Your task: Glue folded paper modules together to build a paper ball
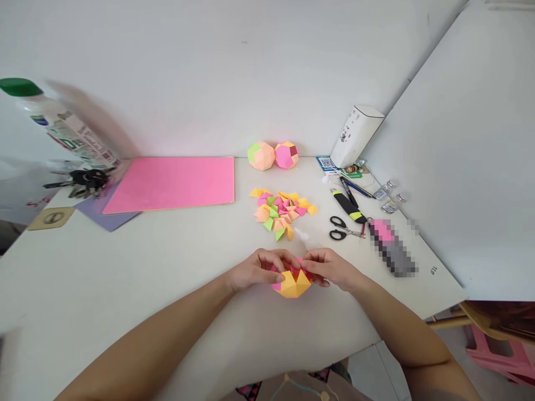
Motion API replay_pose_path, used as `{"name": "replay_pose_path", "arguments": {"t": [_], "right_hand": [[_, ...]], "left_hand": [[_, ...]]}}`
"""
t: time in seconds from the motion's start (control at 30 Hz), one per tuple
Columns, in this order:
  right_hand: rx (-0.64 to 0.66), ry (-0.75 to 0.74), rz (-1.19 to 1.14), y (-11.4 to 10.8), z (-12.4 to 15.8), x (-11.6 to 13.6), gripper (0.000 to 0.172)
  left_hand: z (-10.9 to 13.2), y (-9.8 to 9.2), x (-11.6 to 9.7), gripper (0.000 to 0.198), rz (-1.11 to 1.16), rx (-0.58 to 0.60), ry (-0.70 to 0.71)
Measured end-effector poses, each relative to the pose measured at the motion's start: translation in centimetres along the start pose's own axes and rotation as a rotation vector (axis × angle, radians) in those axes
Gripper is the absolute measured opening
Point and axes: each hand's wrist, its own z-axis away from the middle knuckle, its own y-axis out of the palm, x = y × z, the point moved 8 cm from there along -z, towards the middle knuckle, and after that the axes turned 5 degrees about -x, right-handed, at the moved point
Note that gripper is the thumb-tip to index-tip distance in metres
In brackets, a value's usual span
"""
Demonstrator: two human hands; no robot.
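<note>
Bare forearms (150, 340) come in from either side of the person's brown top (305, 381), both angled inward toward one spot on the desk (200, 340). Between the two hands sits a yellow-and-pink paper bowl (289, 287), hollow side up, its rim rising in points with a notch facing the person. It lies just to the right of the left hand (258, 270) and just to the left of the right hand (335, 269), touching both. From where I stand it looks roughly round, so I can't pick out a long axis.

Left fingers reach over its far rim while the thumb presses near the left front, a narrow grip that covers more of the paper than the other hand does. Right fingertips are pinched together at the far right of the rim; whether they have a separate bit of paper between them, I can't tell.

Just beyond the hands, closer to the left one, is a loose heap of folded paper pieces (273, 212), with a small clear-and-white nozzle (301, 235) beside it. Farther beyond, two paper balls (261, 156) rest by the wall. Black-handled scissors (338, 228) lie ahead of the right hand.
</note>
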Motion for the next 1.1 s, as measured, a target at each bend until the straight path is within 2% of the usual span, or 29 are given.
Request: {"name": "replay_pose_path", "arguments": {"t": [0.1, 0.27, 0.4, 0.5, 0.7, 0.77, 0.83, 0.97, 1.03, 1.1], "right_hand": [[-0.003, 0.004, -0.022, 0.3, 0.1, 0.2, 0.032], [-0.085, 0.004, -0.071, -0.3, 0.3, 0.6, 0.032], [-0.071, -0.005, -0.195, -0.8, 0.7, 1.1, 0.032], [0.009, -0.029, -0.317, -0.7, 0.9, 1.6, 0.028], [0.319, 0.048, -0.39, 1.8, 1.8, 1.7, 0.024], [0.353, 0.028, -0.402, 2.2, 2.0, 1.9, 0.025], [0.335, -0.025, -0.409, 2.0, 2.0, 2.2, 0.026], [0.183, -0.225, -0.418, 0.9, 1.8, 3.3, 0.025], [0.112, -0.31, -0.421, 0.7, 1.8, 3.7, 0.027], [0.074, -0.344, -0.422, 1.0, 1.7, 3.7, 0.029]], "left_hand": [[-0.1, 0.0, 0.0, 0.004, -0.006, 0.004, 0.001], [-0.2, -0.3, -0.4, 0.001, 0.006, -0.024, 0.04], [-0.3, -0.6, -0.4, 0.003, 0.025, -0.061, 0.04], [-0.3, -0.5, -0.3, 0.002, 0.057, -0.055, 0.026], [-0.4, -0.6, -0.6, 0.004, 0.087, -0.078, 0.053], [-0.4, -0.6, -0.6, 0.005, 0.086, -0.093, 0.055], [-0.4, -1.0, -0.6, 0.006, 0.103, -0.147, 0.056], [-0.3, -1.5, -0.9, 0.043, 0.175, -0.266, 0.117], [-0.4, -1.2, -1.3, 0.058, 0.187, -0.264, 0.157], [-0.6, -0.5, -1.4, 0.064, 0.179, -0.22, 0.162]]}}
